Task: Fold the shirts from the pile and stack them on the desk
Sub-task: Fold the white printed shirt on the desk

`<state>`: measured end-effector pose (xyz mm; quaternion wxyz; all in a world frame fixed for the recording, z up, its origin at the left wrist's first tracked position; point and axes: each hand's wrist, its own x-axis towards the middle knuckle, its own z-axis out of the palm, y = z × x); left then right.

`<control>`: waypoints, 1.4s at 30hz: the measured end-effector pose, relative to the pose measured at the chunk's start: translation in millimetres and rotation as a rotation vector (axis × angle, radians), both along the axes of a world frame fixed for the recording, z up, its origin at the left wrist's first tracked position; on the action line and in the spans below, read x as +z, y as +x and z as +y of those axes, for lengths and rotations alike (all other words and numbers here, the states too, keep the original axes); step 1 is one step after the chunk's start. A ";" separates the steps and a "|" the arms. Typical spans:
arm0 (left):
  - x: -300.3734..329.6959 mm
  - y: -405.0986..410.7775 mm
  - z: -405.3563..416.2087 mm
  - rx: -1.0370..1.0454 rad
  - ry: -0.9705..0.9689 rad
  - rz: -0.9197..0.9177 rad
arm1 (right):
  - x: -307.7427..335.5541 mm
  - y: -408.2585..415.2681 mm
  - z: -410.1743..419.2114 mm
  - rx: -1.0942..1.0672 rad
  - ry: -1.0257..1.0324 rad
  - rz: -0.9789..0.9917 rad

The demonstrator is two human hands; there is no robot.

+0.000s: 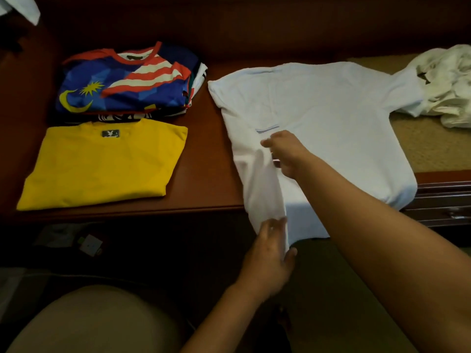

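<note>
I see the white T-shirt [331, 118] spread flat on the dark wooden desk [211, 179], its hem hanging over the near edge and its far sleeve reaching toward the crumpled white pile [451, 85] at the right. My left hand [267, 261] is below the desk edge, thumb and fingers pinching the shirt's lower left hem corner. My right hand [283, 154] reaches across the shirt's middle and pinches the same left side higher up, just below a small light-blue strip on the fabric. Between the two grips the left side of the shirt is lifted into a narrow raised fold; the rest of the cloth lies flat to the right of both hands, under my right forearm.

Counting what I can: one white T-shirt in work. One folded yellow T-shirt [102, 164] lies alone on the near left of the desk, a dark label at its collar. Behind it, touching its far edge, sits one stack of folded shirts topped by a blue jersey [125, 82] with a yellow crescent and star and red-and-white stripes; edges of other garments show beneath it, but I cannot tell how many. The unfolded pile on the right rests on a tan surface [430, 146], and I cannot count the items in it. A pale rounded shape fills the lower left corner, blurred.
</note>
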<state>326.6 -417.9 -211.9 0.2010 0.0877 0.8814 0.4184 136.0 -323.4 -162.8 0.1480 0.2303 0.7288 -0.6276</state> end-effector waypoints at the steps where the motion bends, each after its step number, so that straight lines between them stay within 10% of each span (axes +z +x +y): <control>1: 0.2 -1.8 -1.7 -0.062 0.010 -0.055 | -4.2 9.8 7.7 0.033 0.199 0.056; 6: -8.5 -55.6 -45.5 -0.005 -0.123 0.188 | -47.9 106.1 40.0 -0.070 0.333 0.247; 14: 4.4 -171.2 -64.8 -0.197 -0.513 0.535 | -115.1 172.9 18.1 -0.075 0.254 0.039; 23: 1.3 -216.6 -19.4 -0.441 -0.696 0.455 | -131.2 154.9 22.2 0.031 0.129 0.020; 33: -12.6 -185.9 -19.7 -0.105 -0.506 0.583 | -137.8 174.7 49.5 0.002 0.360 -0.045; 42: -9.3 -128.8 -48.1 0.034 -0.468 0.317 | -40.7 141.6 51.3 0.029 0.490 0.188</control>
